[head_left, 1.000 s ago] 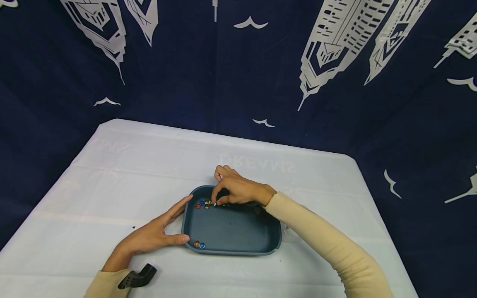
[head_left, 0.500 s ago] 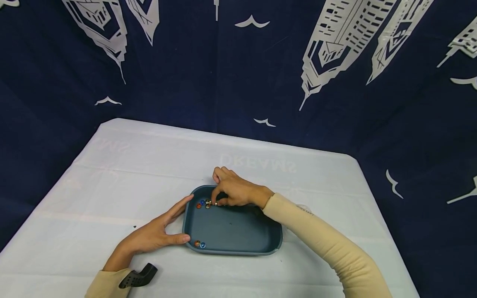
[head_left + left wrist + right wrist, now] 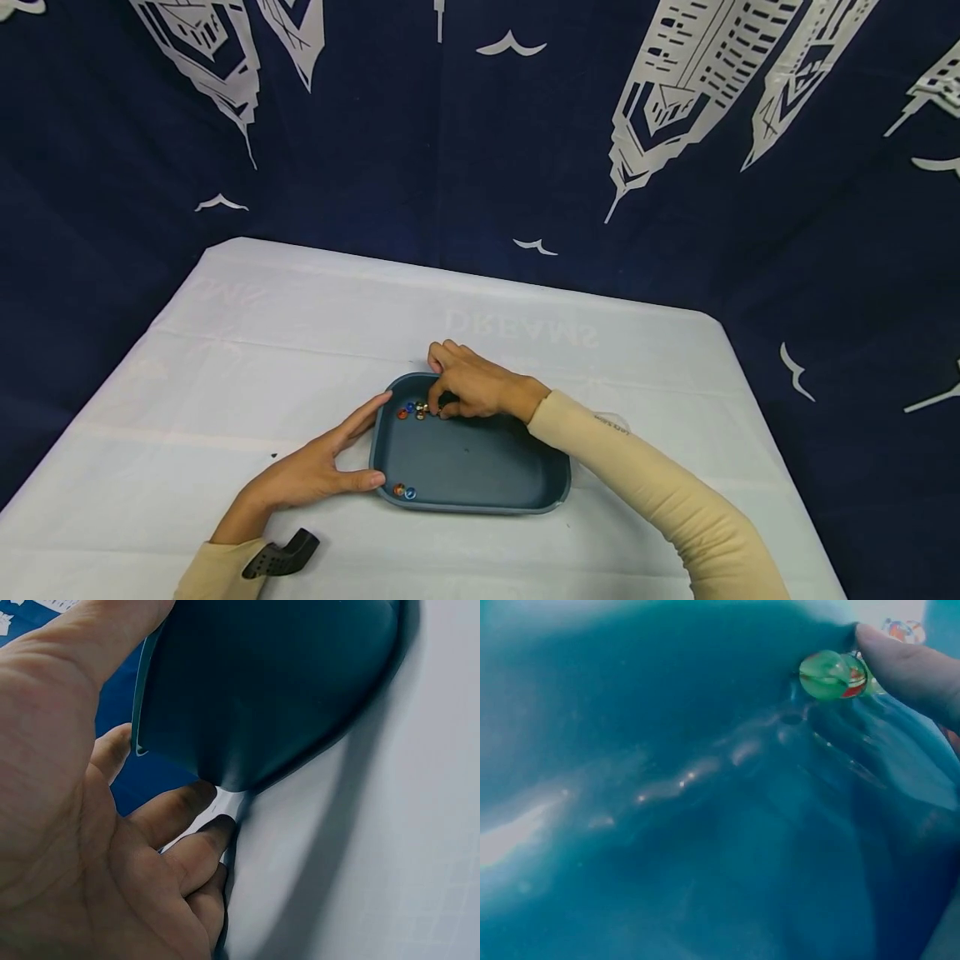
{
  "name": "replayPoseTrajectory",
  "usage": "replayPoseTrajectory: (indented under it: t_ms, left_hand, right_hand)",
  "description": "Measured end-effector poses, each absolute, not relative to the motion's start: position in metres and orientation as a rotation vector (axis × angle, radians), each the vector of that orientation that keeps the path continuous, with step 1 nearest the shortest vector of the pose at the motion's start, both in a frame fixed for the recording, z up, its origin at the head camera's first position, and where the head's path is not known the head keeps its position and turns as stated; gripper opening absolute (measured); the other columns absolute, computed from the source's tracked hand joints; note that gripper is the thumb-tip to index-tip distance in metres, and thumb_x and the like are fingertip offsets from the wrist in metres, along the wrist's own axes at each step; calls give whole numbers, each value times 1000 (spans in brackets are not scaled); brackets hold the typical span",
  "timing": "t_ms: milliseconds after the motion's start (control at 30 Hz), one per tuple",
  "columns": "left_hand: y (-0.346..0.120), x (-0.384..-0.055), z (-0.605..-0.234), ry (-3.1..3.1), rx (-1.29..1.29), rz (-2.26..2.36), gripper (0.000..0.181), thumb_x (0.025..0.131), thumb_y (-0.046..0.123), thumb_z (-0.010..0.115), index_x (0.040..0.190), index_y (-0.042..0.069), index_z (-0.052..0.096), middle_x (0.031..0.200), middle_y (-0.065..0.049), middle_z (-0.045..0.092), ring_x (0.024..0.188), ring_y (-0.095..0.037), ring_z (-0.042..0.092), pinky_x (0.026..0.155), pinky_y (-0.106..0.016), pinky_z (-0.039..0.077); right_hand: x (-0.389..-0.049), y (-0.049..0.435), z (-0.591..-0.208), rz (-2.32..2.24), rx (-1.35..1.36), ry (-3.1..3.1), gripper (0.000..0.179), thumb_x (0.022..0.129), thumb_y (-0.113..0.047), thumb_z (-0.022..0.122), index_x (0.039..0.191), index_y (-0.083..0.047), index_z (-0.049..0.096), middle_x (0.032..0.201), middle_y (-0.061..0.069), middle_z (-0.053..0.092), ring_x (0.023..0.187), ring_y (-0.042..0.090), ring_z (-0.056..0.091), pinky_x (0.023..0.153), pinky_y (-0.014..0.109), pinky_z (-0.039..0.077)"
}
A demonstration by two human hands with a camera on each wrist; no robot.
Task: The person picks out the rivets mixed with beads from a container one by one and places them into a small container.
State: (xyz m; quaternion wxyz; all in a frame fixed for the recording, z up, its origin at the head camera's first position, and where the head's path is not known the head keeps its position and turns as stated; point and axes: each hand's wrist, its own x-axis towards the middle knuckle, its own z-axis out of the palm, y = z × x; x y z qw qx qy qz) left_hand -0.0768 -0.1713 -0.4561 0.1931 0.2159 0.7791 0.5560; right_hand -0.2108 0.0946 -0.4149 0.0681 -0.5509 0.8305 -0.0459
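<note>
A blue-grey tray [image 3: 480, 467] lies on the table in the head view. My left hand [image 3: 311, 475] braces its left end, the thumb by the near corner and the straight fingers along the far one. In the left wrist view the fingers [image 3: 176, 817] stand beside the tray wall [image 3: 262, 682]. My right hand [image 3: 476, 385] reaches over the far rim, index finger and thumb bent down at a cluster of glass marbles [image 3: 420, 410]. A digit's tip [image 3: 885, 656] is close by a green-and-red marble [image 3: 829, 675] in the right wrist view. Any pinch is hidden.
An orange-brown marble [image 3: 399, 489] and a blue one [image 3: 410, 493] sit in the tray's near left corner. Clear plastic [image 3: 611, 421] shows behind the right sleeve [image 3: 652, 475]. A white cloth [image 3: 300, 308] covers the table, with a dark blue printed backdrop [image 3: 360, 167] behind.
My right hand has shifted slightly toward me, its fingertips still by the marble cluster. The left hand keeps its place on the tray.
</note>
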Motion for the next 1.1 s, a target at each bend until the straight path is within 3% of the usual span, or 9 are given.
replayPoseTrajectory:
  t_ms: [567,1100]
  left_hand:
    - [-170,-77,-456,2162,603,1572,95,93,25,74,161,38,10,169,-10,7,153,-41,16,112,-74,18]
    - [-170,-77,-457,2191,603,1563,95,92,22,74,161,38,10,169,-9,9,152,-41,17,113,-73,17]
  right_hand:
    - [-210,97,-409,-208,-1610,2455,7,85,-33,82,90,-28,81,98,-2,38,91,16,33,80,29,29]
    - [-207,107,-394,-344,-1622,2466,8,84,-30,82,91,-27,80,92,-2,33,89,17,31,81,30,27]
